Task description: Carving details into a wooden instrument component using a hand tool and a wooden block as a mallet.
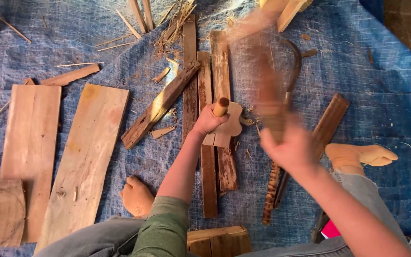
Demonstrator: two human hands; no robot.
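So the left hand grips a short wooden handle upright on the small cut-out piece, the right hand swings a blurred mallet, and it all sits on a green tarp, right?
Not quite: the head view shows a blue tarp, not green. The left hand does grip the wooden handle on the cut-out piece, and the right hand swings the blurred mallet.

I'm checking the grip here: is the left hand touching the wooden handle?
Touching. The head view shows the left hand closed in a fist around the handle, whose round end sticks out above the fingers.

Perhaps a pink packet (330, 229) by the right knee.
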